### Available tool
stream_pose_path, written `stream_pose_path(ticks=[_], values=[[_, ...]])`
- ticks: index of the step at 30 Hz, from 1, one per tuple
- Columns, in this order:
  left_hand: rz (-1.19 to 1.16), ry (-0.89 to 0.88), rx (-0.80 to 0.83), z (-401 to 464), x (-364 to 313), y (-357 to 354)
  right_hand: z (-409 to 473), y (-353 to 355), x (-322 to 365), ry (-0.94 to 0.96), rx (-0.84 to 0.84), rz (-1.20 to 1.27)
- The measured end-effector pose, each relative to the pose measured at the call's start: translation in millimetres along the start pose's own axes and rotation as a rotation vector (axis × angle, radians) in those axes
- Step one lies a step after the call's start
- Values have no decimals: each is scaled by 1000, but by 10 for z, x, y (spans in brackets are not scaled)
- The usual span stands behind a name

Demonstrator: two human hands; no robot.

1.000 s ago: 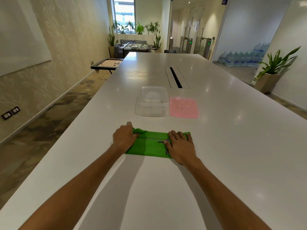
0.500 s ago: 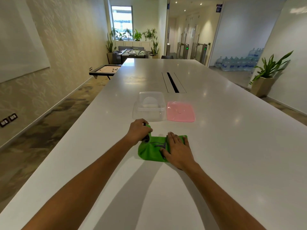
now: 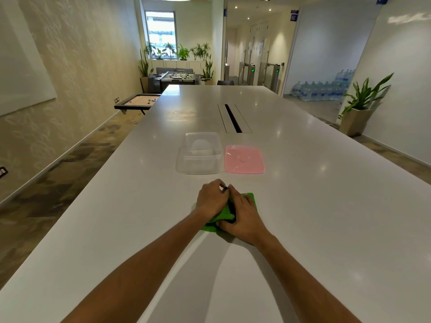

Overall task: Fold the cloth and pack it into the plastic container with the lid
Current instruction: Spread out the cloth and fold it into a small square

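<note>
The left hand (image 3: 211,198) grasps a fold of the green cloth (image 3: 249,197) with curled fingers. The right hand (image 3: 242,216) presses it flat on the table (image 3: 326,206), fingers released.

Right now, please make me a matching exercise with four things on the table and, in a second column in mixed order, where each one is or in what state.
Column one:
1. green cloth
2. clear container
3. pink lid
4. left hand

Column two:
A. lies flat on the table, to the right of the container
B. grips one end of the cloth, beside the right hand
C. lies under both hands
D. stands open, nothing green inside

Pairs: 1-C, 2-D, 3-A, 4-B
</note>
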State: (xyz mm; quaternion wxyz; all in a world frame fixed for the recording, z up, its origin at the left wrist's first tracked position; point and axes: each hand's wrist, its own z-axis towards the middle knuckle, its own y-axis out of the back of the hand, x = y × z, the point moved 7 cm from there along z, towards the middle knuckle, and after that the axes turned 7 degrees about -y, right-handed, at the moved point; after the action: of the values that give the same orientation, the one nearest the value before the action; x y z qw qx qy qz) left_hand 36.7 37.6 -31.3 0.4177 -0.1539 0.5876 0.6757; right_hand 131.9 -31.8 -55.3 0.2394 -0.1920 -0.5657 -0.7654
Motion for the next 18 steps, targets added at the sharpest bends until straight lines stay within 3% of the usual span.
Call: stream_pose_path(ticks=[6, 10, 15, 18], values=[[53, -181, -40, -74, -78, -6, -38, 80, 14, 23, -32, 123], [94, -274, 42, -100, -86, -40, -39, 75, -12, 14, -44, 120], [245, -420, 229, -241, -44, -235, -6, -10, -33, -13, -31, -119], [374, -455, 253, -289, 13, -298, 16, -94, -52, -24, 30, -241]])
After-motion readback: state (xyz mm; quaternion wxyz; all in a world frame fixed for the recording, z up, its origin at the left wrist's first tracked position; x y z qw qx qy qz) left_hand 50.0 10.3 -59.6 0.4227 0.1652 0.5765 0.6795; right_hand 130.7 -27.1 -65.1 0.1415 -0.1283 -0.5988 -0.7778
